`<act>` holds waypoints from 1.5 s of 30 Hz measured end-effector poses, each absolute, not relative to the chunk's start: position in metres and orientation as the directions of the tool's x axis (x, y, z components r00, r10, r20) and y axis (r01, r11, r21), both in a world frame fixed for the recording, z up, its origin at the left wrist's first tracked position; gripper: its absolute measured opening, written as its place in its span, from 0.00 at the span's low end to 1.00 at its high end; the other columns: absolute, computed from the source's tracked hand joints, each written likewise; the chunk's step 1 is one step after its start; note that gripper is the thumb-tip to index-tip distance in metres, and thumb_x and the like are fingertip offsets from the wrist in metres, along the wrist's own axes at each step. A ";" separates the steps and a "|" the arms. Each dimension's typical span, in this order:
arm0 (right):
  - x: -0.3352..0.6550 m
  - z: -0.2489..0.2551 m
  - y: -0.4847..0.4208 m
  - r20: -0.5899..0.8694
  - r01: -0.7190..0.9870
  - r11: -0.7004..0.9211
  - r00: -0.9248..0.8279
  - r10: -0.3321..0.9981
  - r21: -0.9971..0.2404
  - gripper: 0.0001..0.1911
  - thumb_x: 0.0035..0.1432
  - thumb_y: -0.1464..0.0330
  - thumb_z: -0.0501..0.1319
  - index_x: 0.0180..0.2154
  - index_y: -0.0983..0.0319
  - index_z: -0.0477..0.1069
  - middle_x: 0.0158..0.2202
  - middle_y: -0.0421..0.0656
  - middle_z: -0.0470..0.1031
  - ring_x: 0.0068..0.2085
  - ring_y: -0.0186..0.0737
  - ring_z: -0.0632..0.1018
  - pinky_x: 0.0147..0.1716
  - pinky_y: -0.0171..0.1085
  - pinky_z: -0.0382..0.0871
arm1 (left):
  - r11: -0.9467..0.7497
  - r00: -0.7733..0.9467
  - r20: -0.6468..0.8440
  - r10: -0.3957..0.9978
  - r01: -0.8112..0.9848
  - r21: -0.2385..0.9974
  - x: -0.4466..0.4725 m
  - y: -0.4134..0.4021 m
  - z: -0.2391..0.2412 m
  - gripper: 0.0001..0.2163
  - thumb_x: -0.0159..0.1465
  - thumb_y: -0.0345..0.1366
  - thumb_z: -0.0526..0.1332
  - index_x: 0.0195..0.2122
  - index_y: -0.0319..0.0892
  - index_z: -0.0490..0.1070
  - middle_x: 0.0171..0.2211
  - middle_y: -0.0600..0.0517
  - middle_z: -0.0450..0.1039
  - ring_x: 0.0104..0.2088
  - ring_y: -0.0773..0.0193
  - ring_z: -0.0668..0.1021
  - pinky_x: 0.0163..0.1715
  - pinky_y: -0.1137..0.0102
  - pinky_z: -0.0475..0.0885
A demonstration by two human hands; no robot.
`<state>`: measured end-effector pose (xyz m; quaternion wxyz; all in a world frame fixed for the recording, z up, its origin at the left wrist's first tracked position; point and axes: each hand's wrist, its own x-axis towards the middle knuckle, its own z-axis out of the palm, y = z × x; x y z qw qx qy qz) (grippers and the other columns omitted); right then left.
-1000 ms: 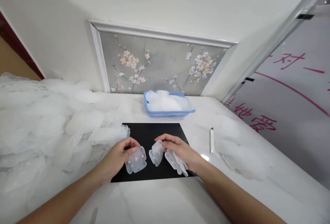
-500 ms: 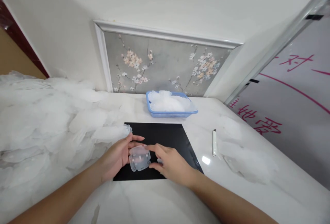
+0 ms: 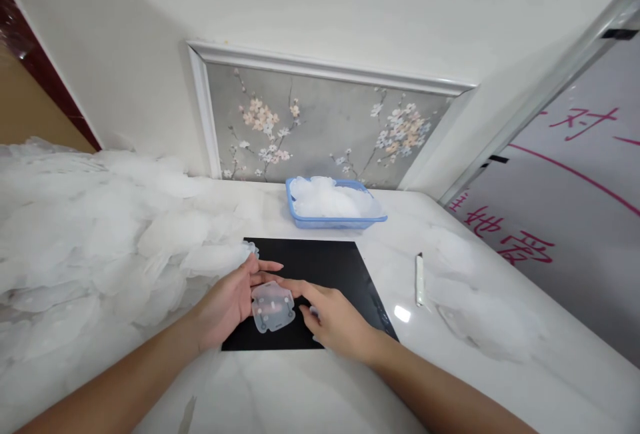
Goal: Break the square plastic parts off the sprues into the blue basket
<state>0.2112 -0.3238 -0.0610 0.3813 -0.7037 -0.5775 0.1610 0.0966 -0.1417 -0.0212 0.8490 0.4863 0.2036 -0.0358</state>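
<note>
A thin, translucent plastic piece [image 3: 273, 307] with notched edges and small round marks is held over a black mat [image 3: 320, 261]. My left hand [image 3: 233, 304] grips it at its left side, some fingers behind it and others stretched out. My right hand [image 3: 333, 317] comes from the right, its index finger at the piece's top edge and its thumb apart from the piece. Pale bits show beside the right thumb and under the palm; what they belong to is mostly hidden by curled fingers.
A big heap of similar translucent pieces [image 3: 100, 234] covers the table's left side. A blue basket [image 3: 333, 223] full of them stands behind the mat. To the right lie a white utility knife [image 3: 419, 279] and more translucent pieces [image 3: 475, 321]. A panelled wall rises behind.
My right thumb has come off the piece's right edge and drawn back toward the palm. The piece and my left hand have hardly moved; the view has shifted slightly.
</note>
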 end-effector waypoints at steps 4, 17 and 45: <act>0.210 -0.062 -0.322 0.228 0.693 -0.040 0.290 0.929 -0.720 0.26 0.58 0.80 0.53 0.55 0.53 0.68 0.47 0.41 0.76 0.41 0.37 0.78 0.39 0.35 0.71 | 0.511 0.933 -0.337 0.128 0.229 0.829 0.098 -0.143 -0.027 0.23 0.67 0.53 0.51 0.47 0.40 0.73 0.44 0.43 0.73 0.50 0.49 0.73 0.48 0.58 0.71; 0.214 -0.061 -0.325 0.181 0.690 -0.143 0.375 0.909 -0.710 0.18 0.59 0.78 0.55 0.46 0.55 0.74 0.44 0.42 0.76 0.35 0.37 0.77 0.35 0.37 0.68 | -0.817 0.901 0.055 0.429 0.362 0.448 0.085 -0.088 -0.004 0.14 0.57 0.35 0.63 0.45 0.45 0.74 0.50 0.42 0.71 0.53 0.39 0.69 0.55 0.51 0.58; 0.245 -0.055 -0.332 -0.358 -0.341 -0.210 0.461 0.812 -0.916 0.13 0.45 0.68 0.62 0.37 0.62 0.72 0.13 0.30 0.59 0.13 0.27 0.57 0.17 0.32 0.45 | -0.236 0.843 -0.104 0.528 0.264 0.935 0.086 -0.119 0.009 0.16 0.63 0.49 0.58 0.24 0.44 0.61 0.21 0.58 0.60 0.23 0.67 0.64 0.24 0.74 0.58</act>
